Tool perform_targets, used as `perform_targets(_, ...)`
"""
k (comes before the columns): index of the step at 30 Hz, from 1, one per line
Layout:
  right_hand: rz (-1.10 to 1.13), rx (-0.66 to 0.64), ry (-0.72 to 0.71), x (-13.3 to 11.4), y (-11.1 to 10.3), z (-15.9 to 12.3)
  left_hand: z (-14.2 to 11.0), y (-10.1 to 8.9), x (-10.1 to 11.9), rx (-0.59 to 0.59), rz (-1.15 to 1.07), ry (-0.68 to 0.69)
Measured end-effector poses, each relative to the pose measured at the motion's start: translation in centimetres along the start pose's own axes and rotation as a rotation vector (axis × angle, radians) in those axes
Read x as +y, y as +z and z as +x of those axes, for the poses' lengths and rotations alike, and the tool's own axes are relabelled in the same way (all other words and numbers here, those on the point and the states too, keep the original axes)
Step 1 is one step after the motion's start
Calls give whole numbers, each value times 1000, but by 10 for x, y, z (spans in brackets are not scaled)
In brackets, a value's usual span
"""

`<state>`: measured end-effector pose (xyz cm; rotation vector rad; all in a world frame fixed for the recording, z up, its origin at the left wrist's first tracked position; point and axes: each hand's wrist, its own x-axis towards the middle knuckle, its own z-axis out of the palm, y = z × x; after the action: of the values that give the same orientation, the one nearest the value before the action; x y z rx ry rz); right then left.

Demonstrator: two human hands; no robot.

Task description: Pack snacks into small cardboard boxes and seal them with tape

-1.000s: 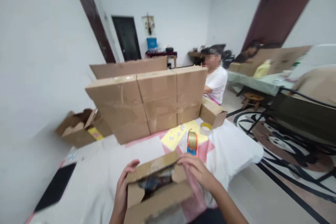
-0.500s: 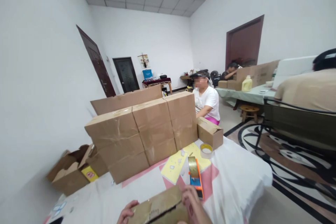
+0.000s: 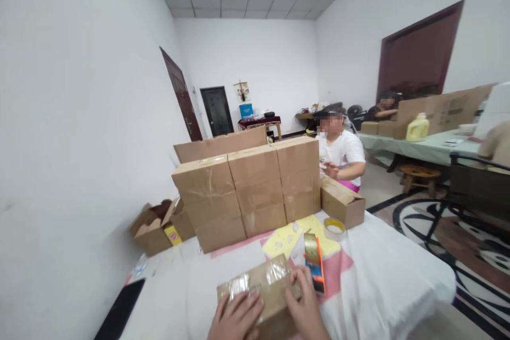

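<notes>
A taped cardboard box (image 3: 271, 281) lies at the near edge of the table, shiny clear tape across its top. My left hand (image 3: 239, 313) rests on the top with its fingers spread flat. At the right end of the same box, my right hand (image 3: 305, 300) grips the corner, fingers bent over the edge and thumb on the near side. Just beyond the right hand is an orange and blue tape dispenser (image 3: 319, 271) with a roll of brownish tape on it. A separate tape roll (image 3: 333, 227) lies farther back.
Stacked sealed boxes (image 3: 247, 191) form a wall across the table, with another box (image 3: 342, 202) at their right. Open cartons (image 3: 153, 228) stand at the left, near a flat black object (image 3: 121, 308). A co-worker in a white shirt (image 3: 345, 151) sits behind the boxes.
My left hand has moved from the box's left end onto its top. The dark gap along the box no longer shows, and its taped top faces up. The view has swung left.
</notes>
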<state>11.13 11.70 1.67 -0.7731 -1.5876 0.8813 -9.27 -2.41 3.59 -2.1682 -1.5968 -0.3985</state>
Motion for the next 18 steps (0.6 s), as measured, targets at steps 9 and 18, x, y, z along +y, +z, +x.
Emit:
perform_targets(9, 52, 230, 351, 48, -81, 81, 15, -35, 16, -54, -22, -124)
perform_targets(18, 137, -139, 286, 81, -58, 75, 17, -5, -5, 42, 168, -98)
